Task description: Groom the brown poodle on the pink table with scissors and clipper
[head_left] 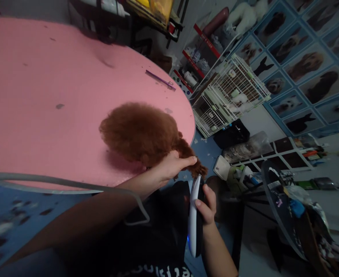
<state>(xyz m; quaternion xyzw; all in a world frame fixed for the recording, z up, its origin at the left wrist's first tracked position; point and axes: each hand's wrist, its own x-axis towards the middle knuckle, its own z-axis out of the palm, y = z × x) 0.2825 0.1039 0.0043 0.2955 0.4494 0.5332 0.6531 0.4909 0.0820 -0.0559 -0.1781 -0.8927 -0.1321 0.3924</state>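
A small brown curly-haired dog lies on the round pink table near its right edge. My left hand is closed around one of the dog's legs, and the paw sticks out past my fingers over the table's edge. My right hand grips a white and black electric clipper. The clipper's tip points up at the paw, just below it.
A purple comb lies on the far side of the table. A white wire cage stands on the floor to the right, below a wall of dog pictures. A cluttered cart sits at lower right. A grey cord crosses in front.
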